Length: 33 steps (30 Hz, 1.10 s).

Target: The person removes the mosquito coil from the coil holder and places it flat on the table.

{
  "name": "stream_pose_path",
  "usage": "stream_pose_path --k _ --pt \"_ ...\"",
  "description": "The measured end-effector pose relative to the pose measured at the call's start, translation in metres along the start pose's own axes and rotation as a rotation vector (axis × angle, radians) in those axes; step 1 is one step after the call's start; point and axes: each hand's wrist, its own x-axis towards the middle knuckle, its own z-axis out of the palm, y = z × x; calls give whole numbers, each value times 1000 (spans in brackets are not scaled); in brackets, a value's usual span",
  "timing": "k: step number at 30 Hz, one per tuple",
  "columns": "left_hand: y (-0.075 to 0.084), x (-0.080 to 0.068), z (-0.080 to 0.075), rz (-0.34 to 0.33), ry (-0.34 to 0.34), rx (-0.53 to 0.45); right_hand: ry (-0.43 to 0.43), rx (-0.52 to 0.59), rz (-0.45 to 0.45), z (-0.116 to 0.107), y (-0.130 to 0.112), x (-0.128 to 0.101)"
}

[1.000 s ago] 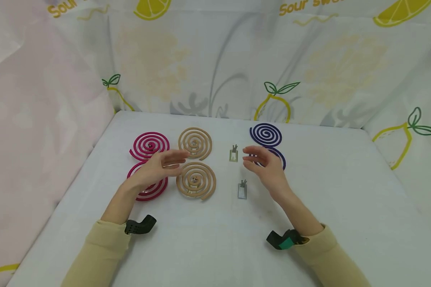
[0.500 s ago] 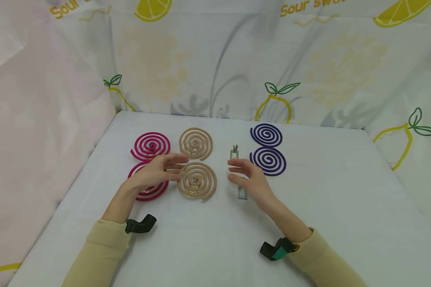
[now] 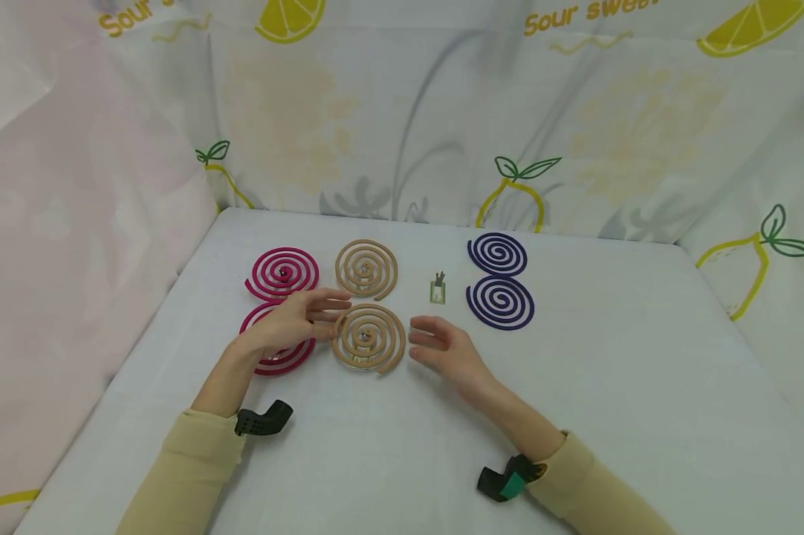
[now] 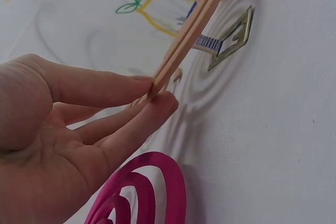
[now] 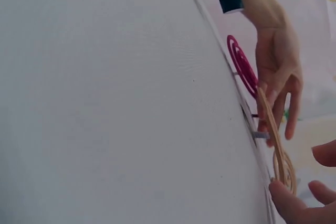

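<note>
Left hand (image 4: 63,129) pinches tan coil (image 4: 184,35) edge, head-view unclear

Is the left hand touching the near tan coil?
Touching. The left wrist view shows the left hand pinching the rim of the near tan coil between thumb and finger.

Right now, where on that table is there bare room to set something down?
The widest bare cloth lies right of the two purple coils, toward the table's right edge, and in front, between the sleeves. It is crowded around the near tan coil, where the left hand pinches its rim and the right hand reaches in.
</note>
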Motion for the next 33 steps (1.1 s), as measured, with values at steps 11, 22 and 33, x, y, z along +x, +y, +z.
stream_pose_path --k 11,22,33 --pt "-1 0 0 -59 -28 -40 -56 158 5 5 10 3" --pt "-1 -2 -3 -75 -41 -3 -77 230 -24 5 11 3" --pt "-2 -2 -6 -82 -49 -2 -86 281 -20 4 10 2"
